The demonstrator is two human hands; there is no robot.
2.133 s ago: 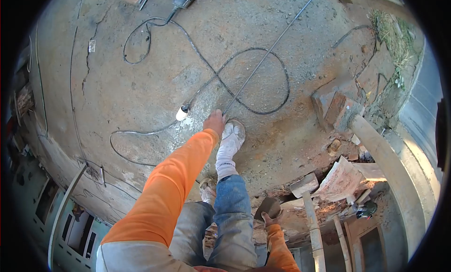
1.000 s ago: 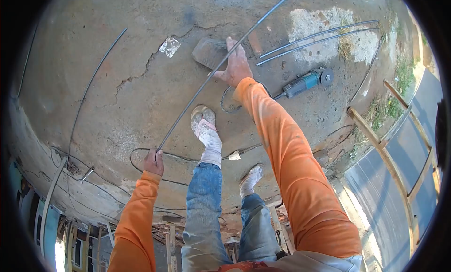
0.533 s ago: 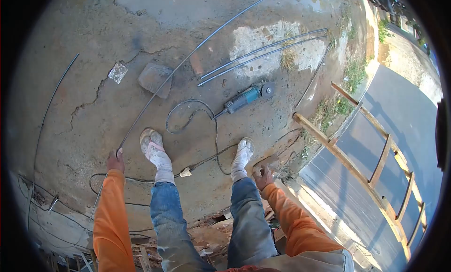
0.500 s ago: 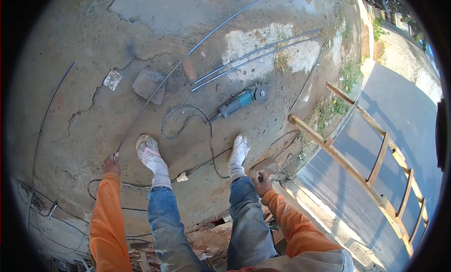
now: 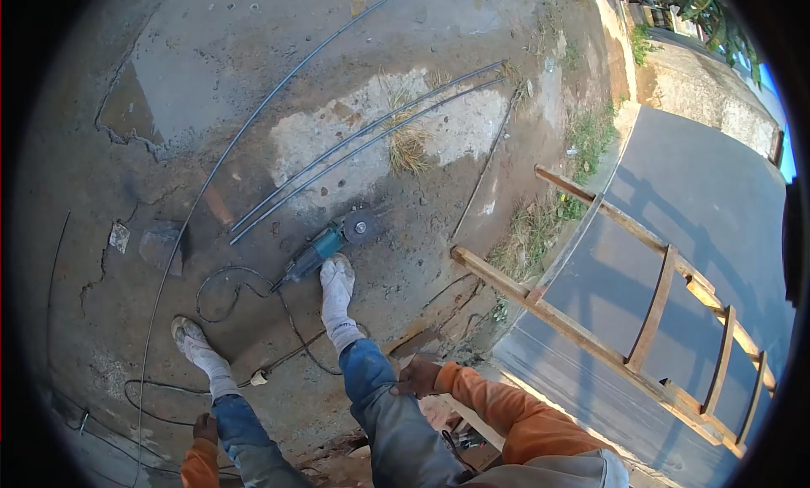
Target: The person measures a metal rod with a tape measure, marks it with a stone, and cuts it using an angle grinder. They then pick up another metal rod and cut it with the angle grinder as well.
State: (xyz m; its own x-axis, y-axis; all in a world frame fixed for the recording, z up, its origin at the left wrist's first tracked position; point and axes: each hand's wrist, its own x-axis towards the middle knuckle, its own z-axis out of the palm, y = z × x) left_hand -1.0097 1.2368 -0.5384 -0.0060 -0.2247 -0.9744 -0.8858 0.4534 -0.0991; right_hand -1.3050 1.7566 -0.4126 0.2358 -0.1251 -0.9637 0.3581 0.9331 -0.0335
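Observation:
My left hand [image 5: 205,428] is low beside my left knee, its fingers too small and dark to make out. A long thin metal rod [image 5: 211,177] curves over the ground to the left of that hand, apart from it. My right hand [image 5: 418,377] is at my right knee, fingers closed on the cloth of my jeans [image 5: 377,395]. Beyond my right foot lies a teal angle grinder [image 5: 315,250] with its disc at the upper right. Its black cord [image 5: 291,323] loops between my feet. Two shorter rods [image 5: 337,147] lie side by side past the grinder.
A wooden ladder [image 5: 582,329] lies at the right over the grey paved slope [image 5: 591,273]. Grass [image 5: 527,239] grows along the edge. A stone block [image 5: 160,247] and a brick piece [image 5: 219,205] are at the left. Another thin rod [image 5: 56,269] lies at the far left.
My left hand has let go of the long rod and dropped back to my knee. My right hand has moved onto my right knee. The view has shifted right, and my right foot is now beside the grinder.

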